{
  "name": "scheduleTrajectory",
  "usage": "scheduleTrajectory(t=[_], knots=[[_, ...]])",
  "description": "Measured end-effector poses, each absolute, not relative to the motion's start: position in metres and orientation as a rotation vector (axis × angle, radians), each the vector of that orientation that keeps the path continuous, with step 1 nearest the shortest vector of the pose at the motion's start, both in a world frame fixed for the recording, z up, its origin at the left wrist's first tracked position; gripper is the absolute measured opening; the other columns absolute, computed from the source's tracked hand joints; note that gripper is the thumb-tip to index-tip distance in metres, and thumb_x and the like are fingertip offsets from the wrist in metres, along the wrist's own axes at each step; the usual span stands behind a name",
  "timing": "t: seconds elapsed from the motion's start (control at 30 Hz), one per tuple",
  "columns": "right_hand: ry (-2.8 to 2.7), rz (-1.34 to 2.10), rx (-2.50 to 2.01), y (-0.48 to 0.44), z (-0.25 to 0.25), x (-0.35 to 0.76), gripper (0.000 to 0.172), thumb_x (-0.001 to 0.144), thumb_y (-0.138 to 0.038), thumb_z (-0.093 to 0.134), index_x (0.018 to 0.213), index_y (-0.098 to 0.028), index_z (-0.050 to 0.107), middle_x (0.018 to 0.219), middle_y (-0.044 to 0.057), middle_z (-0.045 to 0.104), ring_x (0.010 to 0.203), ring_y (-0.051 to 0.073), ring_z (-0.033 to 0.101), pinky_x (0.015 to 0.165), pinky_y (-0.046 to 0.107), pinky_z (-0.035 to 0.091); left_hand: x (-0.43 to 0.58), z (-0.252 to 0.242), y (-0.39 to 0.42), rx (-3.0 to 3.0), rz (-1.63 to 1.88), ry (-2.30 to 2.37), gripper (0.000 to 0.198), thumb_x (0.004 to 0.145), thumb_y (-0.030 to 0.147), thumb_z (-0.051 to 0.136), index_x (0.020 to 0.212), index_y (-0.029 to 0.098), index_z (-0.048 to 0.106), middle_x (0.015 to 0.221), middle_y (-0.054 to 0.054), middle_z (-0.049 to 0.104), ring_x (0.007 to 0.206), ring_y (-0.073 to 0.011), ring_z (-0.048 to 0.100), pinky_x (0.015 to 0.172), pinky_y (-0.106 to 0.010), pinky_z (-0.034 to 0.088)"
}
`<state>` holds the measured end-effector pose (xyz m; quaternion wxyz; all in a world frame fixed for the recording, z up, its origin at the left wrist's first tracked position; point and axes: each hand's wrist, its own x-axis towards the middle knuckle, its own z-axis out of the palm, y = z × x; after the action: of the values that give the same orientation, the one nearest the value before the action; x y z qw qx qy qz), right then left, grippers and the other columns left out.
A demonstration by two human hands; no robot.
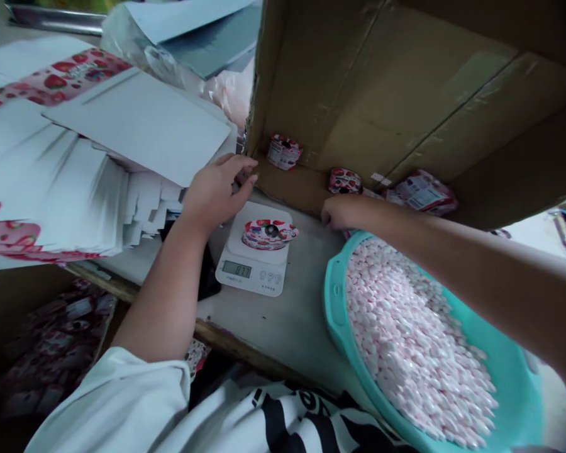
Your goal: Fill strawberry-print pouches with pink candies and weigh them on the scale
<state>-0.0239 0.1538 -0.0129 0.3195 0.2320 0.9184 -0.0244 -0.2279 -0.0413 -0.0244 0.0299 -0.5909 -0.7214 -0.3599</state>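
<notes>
My left hand (221, 190) hovers just beyond the upper left of a white digital scale (249, 284), thumb and forefinger apart with nothing visible between them. On the scale's plate lies a small pink strawberry-print packet (267, 234) with a dark round spot on top; the display shows digits like 877. My right hand (338, 212) is curled closed between the scale and a turquoise basin (336, 296). What it holds, if anything, is hidden, though a bit of pink shows beneath it. Small wrapped pale-pink pieces (415, 352) fill much of the basin.
A big cardboard box (339, 82) stands open at the back, with strawberry-print packets (284, 152) inside. Stacked white and strawberry-print cards (141, 119) crowd the left. Below the table edge at lower left, another box holds many packets (56, 346).
</notes>
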Motion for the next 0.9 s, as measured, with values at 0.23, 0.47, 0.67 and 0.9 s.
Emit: scheduleTrajectory(t=[0.23, 0.47, 0.67, 0.9], knots=[[2.319, -0.02, 0.602, 0.154, -0.023, -0.031, 0.016, 0.062, -0.003, 0.071, 0.07, -0.016, 0.076, 0.072, 0.008, 0.072, 0.069, 0.023, 0.066, 0.062, 0.028, 0.046, -0.229, -0.025, -0.044, -1.807, -1.195, -2.229, 0.034, 0.092, 0.031, 0.05, 0.123, 0.025, 0.059, 0.116, -0.007, 0.068, 0.091, -0.0186, 0.066, 0.084, -0.033, 0.052], [2.538, -0.219, 0.672, 0.14, 0.023, -0.032, 0.011, 0.071, -0.01, 0.07, 0.071, -0.021, 0.074, 0.069, 0.0, 0.071, 0.068, 0.019, 0.067, 0.064, 0.027, 0.049, -0.231, -0.022, -0.045, -1.797, -1.225, -2.203, 0.034, 0.09, 0.03, 0.05, 0.122, 0.026, 0.061, 0.114, -0.006, 0.069, 0.093, -0.0189, 0.066, 0.089, -0.035, 0.051], [2.929, -0.668, 0.294, 0.071, 0.086, -0.038, 0.007, 0.081, -0.024, 0.069, 0.083, -0.022, 0.075, 0.075, -0.006, 0.07, 0.07, 0.012, 0.066, 0.071, 0.022, 0.05, -0.229, -0.021, -0.045, -1.794, -1.228, -2.195, 0.033, 0.089, 0.033, 0.051, 0.119, 0.026, 0.063, 0.112, -0.006, 0.069, 0.091, -0.0205, 0.067, 0.088, -0.036, 0.051], [3.088, -0.332, 0.21, 0.071, 0.086, -0.01, 0.026, 0.09, -0.029, 0.051, 0.102, -0.023, 0.072, 0.106, -0.001, 0.07, 0.1, 0.023, 0.066, 0.094, 0.039, 0.05, -0.227, -0.022, -0.043, -1.806, -1.196, -2.202, 0.033, 0.089, 0.033, 0.052, 0.119, 0.024, 0.063, 0.108, -0.007, 0.071, 0.092, -0.0215, 0.067, 0.086, -0.037, 0.052]])
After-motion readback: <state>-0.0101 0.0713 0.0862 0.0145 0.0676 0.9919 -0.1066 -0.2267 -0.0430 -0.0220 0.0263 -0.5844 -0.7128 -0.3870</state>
